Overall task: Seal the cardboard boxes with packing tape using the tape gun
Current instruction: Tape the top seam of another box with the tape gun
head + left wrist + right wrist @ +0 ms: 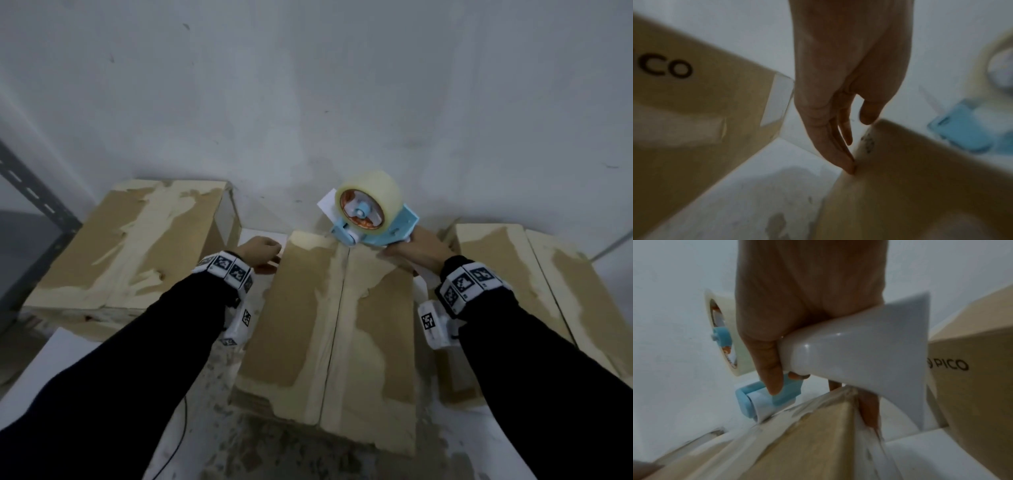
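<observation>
Pale blue plastic frames the tape gun, which carries a roll of clear packing tape and sits at the far end of the middle cardboard box, its roller on the box top just by the centre seam. The right hand has its grip wrapped tight around the gun's white handle, thumb lying down the side toward the blue roller.

The box's two top flaps meet along a lengthwise seam, and the brown card is patched with pale torn areas. The left hand rests at the box's far left corner, fingers straight and pointing down against the side wall; whether the thumb presses the top edge is hard to tell through the blur. It holds nothing.

A second box stands to the left and a third to the right, both close to the middle one. All three sit on a white, scuffed tabletop against a pale wall. A grey metal shelf upright shows at the far left.
</observation>
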